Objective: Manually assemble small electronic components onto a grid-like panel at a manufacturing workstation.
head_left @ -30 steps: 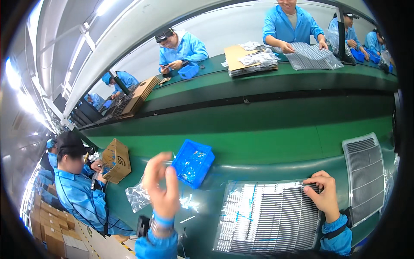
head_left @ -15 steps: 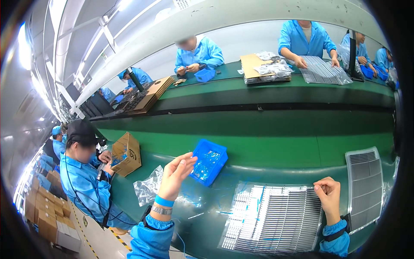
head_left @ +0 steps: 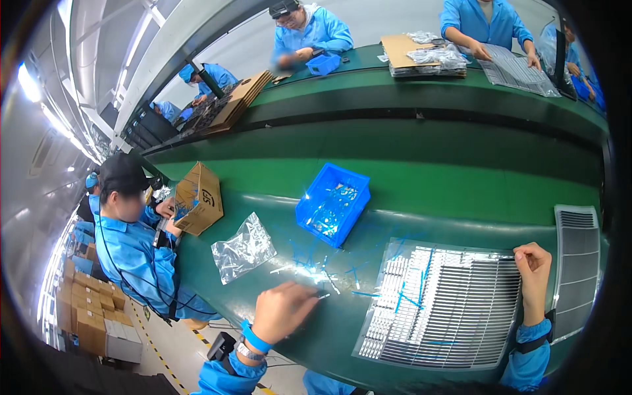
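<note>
The scene is brightly and evenly lit by long ceiling light strips [head_left: 39, 99] at the upper left, which burn out to white. Glare glints off the glossy green bench [head_left: 421, 191], the clear crinkled plastic bag [head_left: 242, 248] and the blue plastic bin [head_left: 332, 204]. Shadows are soft. Fisheye distortion bends straight edges, and a black rim frames the picture. Focus is mostly sharp.

Glossy green surface [head_left: 421, 191]; shiny silver ribbed metal panel [head_left: 441, 309]; smooth blue plastic bin [head_left: 332, 203]; crinkled clear plastic bag [head_left: 242, 249]; matt brown cardboard box [head_left: 199, 199].
</note>
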The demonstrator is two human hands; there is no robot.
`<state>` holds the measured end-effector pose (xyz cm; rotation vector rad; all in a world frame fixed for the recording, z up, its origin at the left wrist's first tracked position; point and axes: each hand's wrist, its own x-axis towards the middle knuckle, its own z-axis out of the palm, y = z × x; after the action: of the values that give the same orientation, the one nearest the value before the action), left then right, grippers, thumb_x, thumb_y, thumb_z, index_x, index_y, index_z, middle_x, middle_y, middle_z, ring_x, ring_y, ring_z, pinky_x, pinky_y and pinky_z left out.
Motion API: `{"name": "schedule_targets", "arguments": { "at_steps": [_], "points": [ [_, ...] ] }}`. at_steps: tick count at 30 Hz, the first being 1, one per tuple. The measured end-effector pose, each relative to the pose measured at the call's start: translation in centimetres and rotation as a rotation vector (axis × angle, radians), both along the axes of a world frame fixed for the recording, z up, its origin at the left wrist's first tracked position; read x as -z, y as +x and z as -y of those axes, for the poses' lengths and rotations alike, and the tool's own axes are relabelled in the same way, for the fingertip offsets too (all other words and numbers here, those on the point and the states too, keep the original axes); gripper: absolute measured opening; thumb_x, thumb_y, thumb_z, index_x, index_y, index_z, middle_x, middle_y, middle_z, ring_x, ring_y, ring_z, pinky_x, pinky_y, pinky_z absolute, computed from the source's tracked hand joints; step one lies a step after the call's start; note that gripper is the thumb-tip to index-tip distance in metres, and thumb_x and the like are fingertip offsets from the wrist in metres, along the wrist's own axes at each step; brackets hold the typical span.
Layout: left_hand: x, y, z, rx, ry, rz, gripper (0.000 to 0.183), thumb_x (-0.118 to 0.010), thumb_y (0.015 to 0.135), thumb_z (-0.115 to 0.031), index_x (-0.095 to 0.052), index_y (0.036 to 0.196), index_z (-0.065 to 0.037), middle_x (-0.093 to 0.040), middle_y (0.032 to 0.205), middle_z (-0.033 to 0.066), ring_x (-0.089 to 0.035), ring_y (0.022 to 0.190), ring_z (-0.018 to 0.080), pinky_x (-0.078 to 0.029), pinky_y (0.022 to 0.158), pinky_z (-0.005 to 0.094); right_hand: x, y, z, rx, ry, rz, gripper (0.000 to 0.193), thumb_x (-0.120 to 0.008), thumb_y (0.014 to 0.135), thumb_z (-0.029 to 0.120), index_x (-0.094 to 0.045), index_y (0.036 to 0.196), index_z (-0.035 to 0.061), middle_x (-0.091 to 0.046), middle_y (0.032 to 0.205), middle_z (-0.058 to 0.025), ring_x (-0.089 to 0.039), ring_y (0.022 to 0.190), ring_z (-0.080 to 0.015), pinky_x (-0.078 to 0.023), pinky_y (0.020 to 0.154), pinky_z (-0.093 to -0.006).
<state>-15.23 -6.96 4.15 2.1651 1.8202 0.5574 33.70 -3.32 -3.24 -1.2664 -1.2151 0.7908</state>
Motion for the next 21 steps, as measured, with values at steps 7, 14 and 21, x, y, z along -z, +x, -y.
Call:
{"name": "schedule_targets", "arguments": {
  "at_steps": [7, 14, 21],
  "points": [
    [2.3, -0.3, 0.9, -0.11, -0.056, -0.076, 0.009, -0.078, 0.082, -0.013, -0.074, 0.088, -0.008, -0.067, 0.078, 0.0056, -0.067, 0.067, 0.0235, -0.052, 0.06, 0.0365, -0.1, -0.5, 0.4, -0.001, -0.018, 0.034, 0.005, -0.07, 0.093, 0.002, -0.071, 0.096, -0.0024, -0.061, 0.085, -0.0024, -0.051, 0.075, -0.0068, -0.038, 0.067, -0.0227],
    [2.7, -0.1, 0.5, 0.005, 0.005, -0.126, 0.009, -0.072, 0.083, -0.006, -0.063, 0.086, -0.006, -0.06, 0.085, 0.0102, -0.06, 0.084, 0.0345, -0.049, 0.072, 0.0442, -0.2, -0.9, 0.4, 0.0, -0.032, 0.076, 0.006, -0.069, 0.093, -0.001, -0.071, 0.097, -0.0039, -0.059, 0.084, -0.0011, -0.049, 0.071, -0.0047, -0.038, 0.064, -0.0213],
    [3.5, 0.8, 1.5, 0.008, 0.13, -0.24, 0.012, -0.071, 0.083, -0.003, -0.06, 0.09, -0.005, -0.058, 0.086, 0.0113, -0.059, 0.082, 0.034, -0.047, 0.074, 0.0438, -0.6, -1.0, 0.4, -0.012, -0.036, 0.07, 0.006, -0.07, 0.092, 0.0, -0.071, 0.096, -0.0039, -0.057, 0.082, -0.0005, -0.048, 0.07, -0.0041, -0.036, 0.061, -0.0206]
  ]
}}
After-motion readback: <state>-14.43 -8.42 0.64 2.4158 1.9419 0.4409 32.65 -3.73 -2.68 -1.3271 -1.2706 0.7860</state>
